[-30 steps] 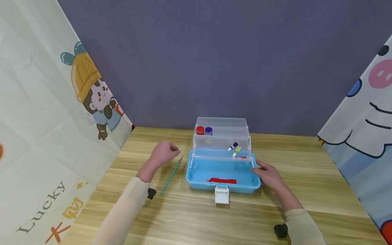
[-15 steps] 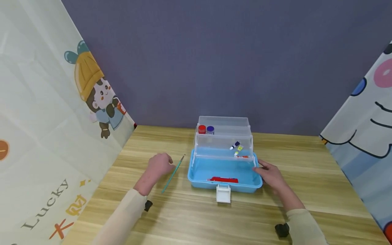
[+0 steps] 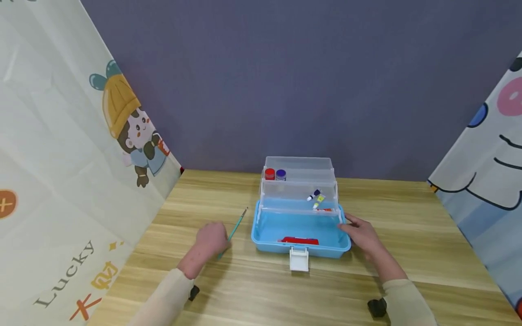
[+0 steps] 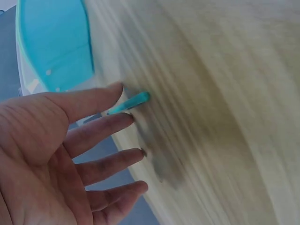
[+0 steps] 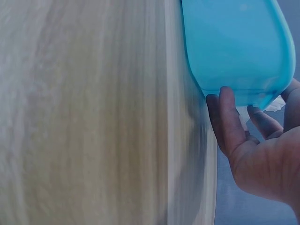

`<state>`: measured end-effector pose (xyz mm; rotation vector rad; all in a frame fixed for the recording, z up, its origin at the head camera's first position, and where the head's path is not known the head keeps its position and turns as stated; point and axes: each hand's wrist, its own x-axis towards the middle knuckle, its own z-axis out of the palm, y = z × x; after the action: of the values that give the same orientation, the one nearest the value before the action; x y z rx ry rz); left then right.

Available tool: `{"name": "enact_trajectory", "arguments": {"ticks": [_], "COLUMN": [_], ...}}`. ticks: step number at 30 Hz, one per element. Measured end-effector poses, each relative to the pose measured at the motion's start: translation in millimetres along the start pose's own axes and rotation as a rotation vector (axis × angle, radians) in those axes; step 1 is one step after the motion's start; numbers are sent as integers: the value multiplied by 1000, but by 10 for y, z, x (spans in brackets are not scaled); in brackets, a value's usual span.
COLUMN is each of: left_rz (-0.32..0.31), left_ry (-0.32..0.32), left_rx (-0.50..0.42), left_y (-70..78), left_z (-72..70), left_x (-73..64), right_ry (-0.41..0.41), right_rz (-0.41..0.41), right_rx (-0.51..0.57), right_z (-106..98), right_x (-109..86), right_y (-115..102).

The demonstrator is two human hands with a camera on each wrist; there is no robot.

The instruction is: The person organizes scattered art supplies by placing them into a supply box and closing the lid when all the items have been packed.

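A teal paintbrush [image 3: 238, 224] lies on the table, left of the blue art storage box [image 3: 261, 246]. Over its handle end is my left hand [image 3: 212, 237]. In the left wrist view, thumb and forefinger sit either side of the brush handle [image 4: 138, 99], with a gap between their tips and the other fingers loosely extended. My right hand [image 3: 360, 233] holds the box's right end, thumb at the rim and fingers against the outer wall [image 5: 234, 91]. A red tube [image 3: 301, 241] lies in the box's bottom.
Clear fold-out trays [image 3: 299, 188] stand raised at the back of the box. They hold a red-lidded jar [image 3: 269, 174], a purple-lidded jar [image 3: 281, 174] and small tubes [image 3: 319, 201]. A white latch [image 3: 299, 260] hangs in front. A dark wall [image 3: 302, 81] rises behind the table.
My left hand has come down and toward me, from beside the brush tip to its handle end. The right hand keeps its place on the box, and the brush lies as before.
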<state>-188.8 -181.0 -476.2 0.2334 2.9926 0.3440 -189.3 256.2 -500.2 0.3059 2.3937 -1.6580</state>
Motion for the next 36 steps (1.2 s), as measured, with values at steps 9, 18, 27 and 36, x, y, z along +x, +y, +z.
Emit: {"name": "enact_trajectory", "arguments": {"ticks": [9, 18, 27, 36], "left_rz": [29, 93, 136, 178], "left_ry": [57, 6, -17, 89], "left_rx": [236, 220, 252, 230], "left_y": [36, -81, -343, -621], "left_z": [53, -10, -145, -233], "left_x": [-6, 80, 142, 197], "right_ry": [-5, 12, 21, 18], "right_rz": [12, 6, -8, 14], "right_rx": [6, -13, -2, 5], "right_z": [-13, -37, 23, 14], "right_x": [-3, -9, 60, 24], "right_y": [19, -3, -40, -5]}}
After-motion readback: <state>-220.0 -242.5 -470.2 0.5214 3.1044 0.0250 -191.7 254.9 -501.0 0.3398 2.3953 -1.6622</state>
